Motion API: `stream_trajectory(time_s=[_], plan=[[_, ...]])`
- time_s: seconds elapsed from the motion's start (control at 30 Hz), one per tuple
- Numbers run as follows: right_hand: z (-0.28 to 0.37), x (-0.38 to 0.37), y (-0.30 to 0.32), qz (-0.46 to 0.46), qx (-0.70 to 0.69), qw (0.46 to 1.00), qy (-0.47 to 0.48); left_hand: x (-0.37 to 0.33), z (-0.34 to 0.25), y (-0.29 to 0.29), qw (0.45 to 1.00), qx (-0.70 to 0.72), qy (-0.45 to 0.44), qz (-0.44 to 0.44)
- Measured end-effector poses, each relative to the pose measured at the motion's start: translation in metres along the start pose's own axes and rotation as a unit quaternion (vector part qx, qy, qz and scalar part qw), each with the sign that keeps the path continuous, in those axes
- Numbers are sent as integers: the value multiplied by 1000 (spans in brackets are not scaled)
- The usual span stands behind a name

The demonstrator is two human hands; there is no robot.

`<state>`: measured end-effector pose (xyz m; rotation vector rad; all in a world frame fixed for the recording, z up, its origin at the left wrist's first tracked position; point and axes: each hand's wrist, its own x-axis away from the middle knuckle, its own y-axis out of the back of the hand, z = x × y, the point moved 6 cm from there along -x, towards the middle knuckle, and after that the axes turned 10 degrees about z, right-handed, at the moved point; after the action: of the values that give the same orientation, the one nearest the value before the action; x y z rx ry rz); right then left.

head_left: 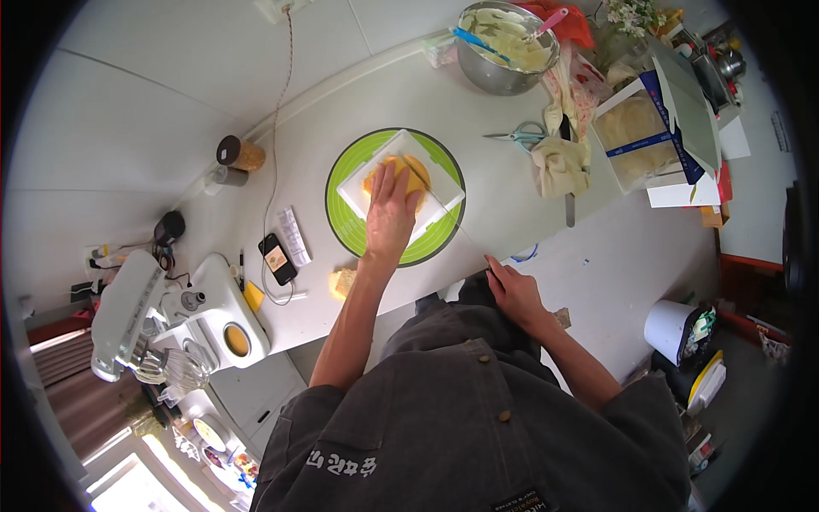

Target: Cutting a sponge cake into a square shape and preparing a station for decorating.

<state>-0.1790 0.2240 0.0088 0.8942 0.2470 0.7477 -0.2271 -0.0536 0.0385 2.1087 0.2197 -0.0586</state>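
My left hand [392,209] lies with its fingers stretched out flat on a round yellow sponge cake [415,173], covering much of it. The cake rests on a white square board [352,189], which sits on a round green mat or turntable [341,224] with a dark rim. In my right hand [514,296], near the counter's front edge, the fingers are closed around the handle of a long thin knife [456,222]. Its blade reaches up and left to the cake's right side, where a dark cut line shows. A cake offcut [342,282] lies by the counter edge.
A steel bowl of cream [503,60] with spatulas stands at the back right, near scissors [520,135], a cloth [561,166] and an open box [640,128]. Leftward are a corded phone [277,258], a jar [241,154] and a stand mixer [162,328].
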Motion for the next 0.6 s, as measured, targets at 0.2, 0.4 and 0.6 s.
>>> stream_trajectory(time_s=[0.2, 0.4, 0.6], plan=[[2, 10, 22, -33, 17, 999, 22, -25, 0, 18, 999, -4, -22, -34], [-14, 23, 34, -87, 1, 996, 21, -76, -1, -2, 984, -5, -72, 161], [-17, 21, 44, -107, -37, 993, 18, -95, 13, 9, 989, 75, -9, 126]])
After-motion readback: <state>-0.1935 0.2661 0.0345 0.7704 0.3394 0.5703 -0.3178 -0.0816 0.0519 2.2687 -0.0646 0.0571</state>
